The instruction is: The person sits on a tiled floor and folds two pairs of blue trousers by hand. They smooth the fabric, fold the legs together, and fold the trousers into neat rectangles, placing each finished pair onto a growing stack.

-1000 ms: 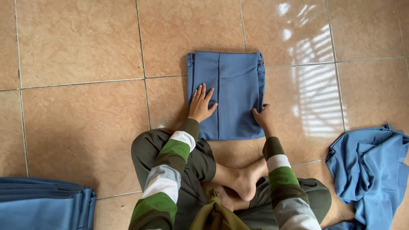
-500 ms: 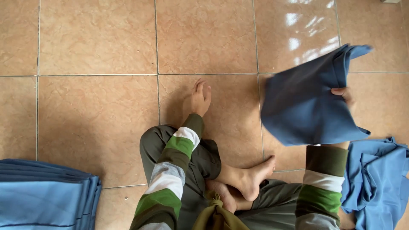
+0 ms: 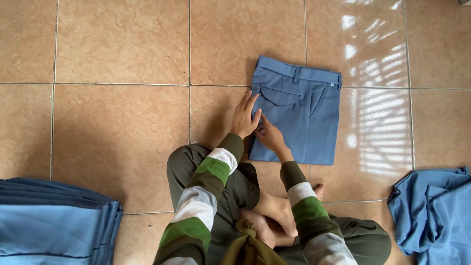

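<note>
The folded blue trousers (image 3: pixel 299 115) lie flat on the tiled floor (image 3: pixel 117 122) in the upper middle of the frame, and their fold looks nearly finished. A stack of folded blue clothes (image 3: pixel 54 221) sits at lower left, and a loose blue heap (image 3: pixel 434 211) waits at lower right. The left hand (image 3: pixel 244 118) presses the left edge with flat, open fingers. The right hand (image 3: pixel 267 133) rests beside it, fingers relaxed and grasping nothing.

One folded pair of blue trousers (image 3: pixel 299 115), one folded stack (image 3: pixel 54 223), one loose heap (image 3: pixel 434 213).

Blue trousers (image 3: pixel 304 118) (green-grey striped sleeves (image 3: pixel 206 191)), tan tiles (image 3: pixel 122 44)
</note>
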